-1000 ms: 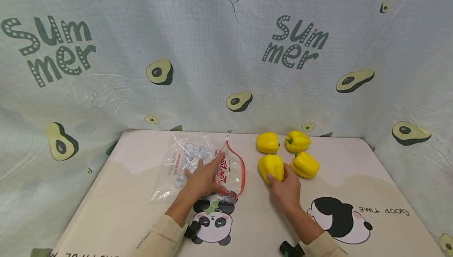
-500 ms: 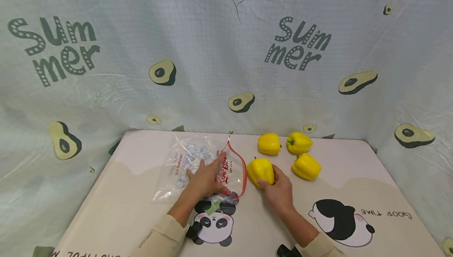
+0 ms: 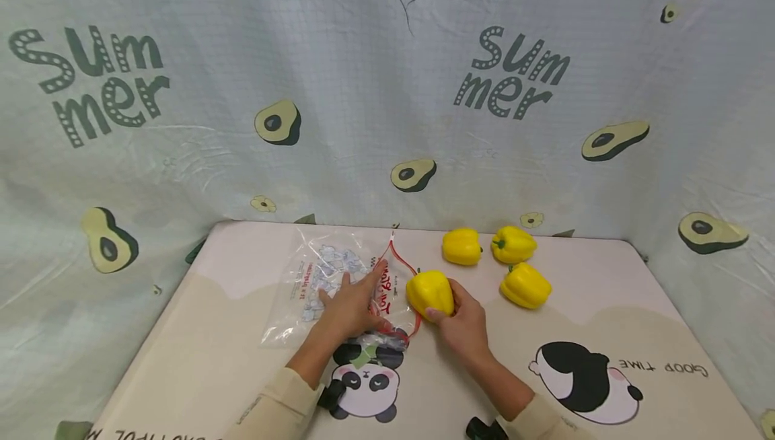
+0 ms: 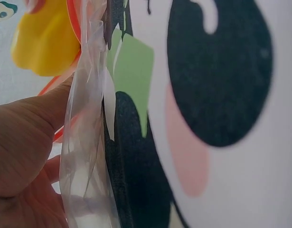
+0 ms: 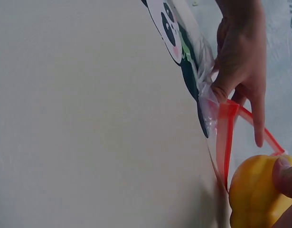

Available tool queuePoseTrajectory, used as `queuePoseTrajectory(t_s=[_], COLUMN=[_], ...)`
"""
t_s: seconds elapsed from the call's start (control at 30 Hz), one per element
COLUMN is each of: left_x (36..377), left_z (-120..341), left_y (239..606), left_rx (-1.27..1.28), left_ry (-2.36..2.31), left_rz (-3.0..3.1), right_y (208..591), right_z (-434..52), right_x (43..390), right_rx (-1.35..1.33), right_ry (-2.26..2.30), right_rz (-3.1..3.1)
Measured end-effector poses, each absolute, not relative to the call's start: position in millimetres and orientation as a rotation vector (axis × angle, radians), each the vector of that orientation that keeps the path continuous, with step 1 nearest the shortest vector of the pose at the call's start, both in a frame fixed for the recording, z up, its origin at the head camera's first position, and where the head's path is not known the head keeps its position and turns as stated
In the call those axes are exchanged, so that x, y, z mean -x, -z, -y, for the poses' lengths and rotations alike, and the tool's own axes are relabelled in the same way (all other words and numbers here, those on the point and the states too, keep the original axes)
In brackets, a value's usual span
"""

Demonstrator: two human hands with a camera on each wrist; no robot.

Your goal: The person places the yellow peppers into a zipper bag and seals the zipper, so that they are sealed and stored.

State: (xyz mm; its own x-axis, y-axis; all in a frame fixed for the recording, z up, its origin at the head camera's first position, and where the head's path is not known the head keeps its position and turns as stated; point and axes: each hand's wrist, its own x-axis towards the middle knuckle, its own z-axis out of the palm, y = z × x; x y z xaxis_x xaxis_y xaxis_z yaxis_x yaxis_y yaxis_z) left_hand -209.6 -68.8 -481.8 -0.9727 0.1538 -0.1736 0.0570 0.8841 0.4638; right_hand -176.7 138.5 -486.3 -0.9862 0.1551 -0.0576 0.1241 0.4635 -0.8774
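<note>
A cloth backdrop [image 3: 363, 90] printed with avocados and the word "Summer" hangs behind and to both sides of the bench [image 3: 605, 292], whose top carries panda drawings. On the left half of the bench lies a clear zip bag [image 3: 315, 278] with a red-rimmed mouth facing right. The left hand [image 3: 351, 305] rests on the bag, fingers spread flat across its top while the thumb pinches the near edge of the mouth. Right at that mouth sits a yellow pepper [image 3: 430, 292], gripped by the right hand [image 3: 463, 325] with fingers curled round its near side. Three more yellow peppers [image 3: 496, 255] lie farther right, apart from it.
</note>
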Motion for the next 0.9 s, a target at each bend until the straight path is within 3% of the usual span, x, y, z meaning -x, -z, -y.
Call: queuePoseTrajectory(t_s=[0.9], left_x=[206], left_z=[70], left_y=[484], left_rx=[-0.194], left_ry=[-0.730], left_rz=[-2.867], right_y=[490], right_z=[-110], right_x=[193], right_rx=[0.082], right_ry=[-1.516], right_rz=[2.723])
